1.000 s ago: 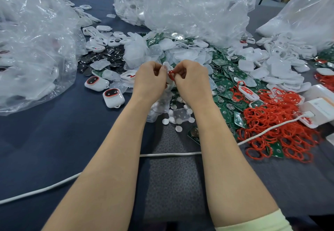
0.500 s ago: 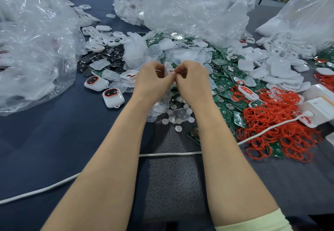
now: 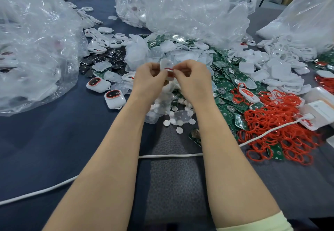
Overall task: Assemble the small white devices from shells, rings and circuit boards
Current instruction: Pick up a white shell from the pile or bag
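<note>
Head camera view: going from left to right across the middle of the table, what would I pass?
Clear plastic bag → assembled white devices → left hand → white shell with red ring → right hand → green circuit boards → loose red rings → white box.

Ring pile (image 3: 282, 122) right of the circuit boards (image 3: 229, 78), two devices (image 3: 114, 98) left, plastic bags (image 3: 180, 13) behind.

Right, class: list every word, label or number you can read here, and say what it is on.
None can be read.
White box: faint grey print, too blurred to read.
Circuit boards: any markings too small to read.
</note>
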`<act>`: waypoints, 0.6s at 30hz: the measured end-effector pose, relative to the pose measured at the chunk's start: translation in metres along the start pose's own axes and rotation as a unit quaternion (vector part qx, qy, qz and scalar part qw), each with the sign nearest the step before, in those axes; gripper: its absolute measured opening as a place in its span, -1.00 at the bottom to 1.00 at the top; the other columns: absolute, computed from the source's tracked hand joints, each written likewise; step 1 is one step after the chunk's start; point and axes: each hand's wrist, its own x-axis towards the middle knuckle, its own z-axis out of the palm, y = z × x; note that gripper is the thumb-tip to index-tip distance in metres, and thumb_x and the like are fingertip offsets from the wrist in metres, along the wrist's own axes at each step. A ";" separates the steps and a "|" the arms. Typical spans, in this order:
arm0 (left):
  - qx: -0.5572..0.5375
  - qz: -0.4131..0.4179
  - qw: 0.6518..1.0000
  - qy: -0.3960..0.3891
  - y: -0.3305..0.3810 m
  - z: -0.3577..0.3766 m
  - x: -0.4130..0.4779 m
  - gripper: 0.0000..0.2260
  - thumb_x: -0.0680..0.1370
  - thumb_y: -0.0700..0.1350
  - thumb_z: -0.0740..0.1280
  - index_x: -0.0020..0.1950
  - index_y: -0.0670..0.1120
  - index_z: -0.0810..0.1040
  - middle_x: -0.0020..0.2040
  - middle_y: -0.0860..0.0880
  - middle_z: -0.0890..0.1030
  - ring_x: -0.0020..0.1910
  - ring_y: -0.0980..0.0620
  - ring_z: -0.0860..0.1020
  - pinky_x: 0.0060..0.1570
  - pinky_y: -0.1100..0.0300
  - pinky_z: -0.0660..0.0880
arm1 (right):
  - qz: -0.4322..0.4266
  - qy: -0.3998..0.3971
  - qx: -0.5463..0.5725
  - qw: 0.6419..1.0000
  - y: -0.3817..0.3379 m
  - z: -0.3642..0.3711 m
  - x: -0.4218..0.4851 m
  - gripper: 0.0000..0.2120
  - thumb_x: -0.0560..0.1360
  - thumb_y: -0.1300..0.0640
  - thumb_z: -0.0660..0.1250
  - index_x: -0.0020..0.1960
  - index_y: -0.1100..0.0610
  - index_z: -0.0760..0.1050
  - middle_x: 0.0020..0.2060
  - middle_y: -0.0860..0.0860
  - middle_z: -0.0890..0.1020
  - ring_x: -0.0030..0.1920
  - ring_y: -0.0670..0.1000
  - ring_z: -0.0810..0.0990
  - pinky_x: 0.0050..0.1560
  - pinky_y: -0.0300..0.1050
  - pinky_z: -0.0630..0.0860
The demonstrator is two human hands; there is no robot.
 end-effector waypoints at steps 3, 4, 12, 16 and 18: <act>-0.089 -0.015 0.995 -0.030 0.003 -0.002 0.000 -0.91 0.57 -0.26 0.31 0.06 -0.18 0.55 -0.10 -0.08 0.67 -0.07 0.04 0.66 -0.01 0.23 0.57 | 0.099 -0.027 0.183 0.978 0.002 -0.009 0.003 -0.98 0.52 0.23 0.36 -0.06 0.15 0.56 -0.28 0.01 0.59 -0.34 -0.12 0.54 -0.27 -0.29 0.50; -0.126 -0.021 0.991 -0.040 0.005 -0.003 -0.001 -0.91 0.57 -0.26 0.31 0.07 -0.19 0.54 -0.10 -0.08 0.67 -0.08 0.04 0.66 -0.02 0.24 0.57 | 0.138 -0.044 0.256 0.956 0.002 -0.010 0.004 -0.98 0.53 0.23 0.35 -0.05 0.17 0.55 -0.28 0.03 0.59 -0.36 -0.12 0.54 -0.28 -0.28 0.50; -0.356 -0.082 0.922 -0.132 0.011 -0.009 -0.005 -0.93 0.56 -0.28 0.29 0.00 -0.18 0.54 -0.16 -0.07 0.68 -0.21 0.09 0.65 -0.11 0.31 0.59 | 0.259 -0.140 0.567 0.770 0.000 -0.016 0.003 -0.87 0.56 0.27 0.26 -0.15 0.24 0.53 -0.42 0.03 0.60 -0.48 -0.13 0.51 -0.42 -0.32 0.50; -0.391 -0.092 0.902 -0.159 0.009 -0.011 -0.004 -0.92 0.54 -0.22 0.30 -0.02 -0.18 0.57 -0.13 -0.08 0.68 -0.17 0.05 0.65 -0.09 0.30 0.58 | 0.262 -0.163 0.592 0.744 -0.003 -0.012 0.002 -0.88 0.58 0.27 0.23 -0.09 0.26 0.51 -0.42 0.03 0.58 -0.49 -0.13 0.48 -0.45 -0.32 0.47; -0.403 -0.095 0.896 -0.164 0.007 -0.011 -0.003 -0.91 0.51 -0.20 0.32 -0.03 -0.18 0.58 -0.14 -0.08 0.69 -0.18 0.05 0.66 -0.12 0.31 0.57 | 0.262 -0.165 0.586 0.749 -0.004 -0.012 0.002 -0.88 0.58 0.27 0.22 -0.09 0.27 0.50 -0.43 0.03 0.57 -0.50 -0.14 0.47 -0.45 -0.32 0.47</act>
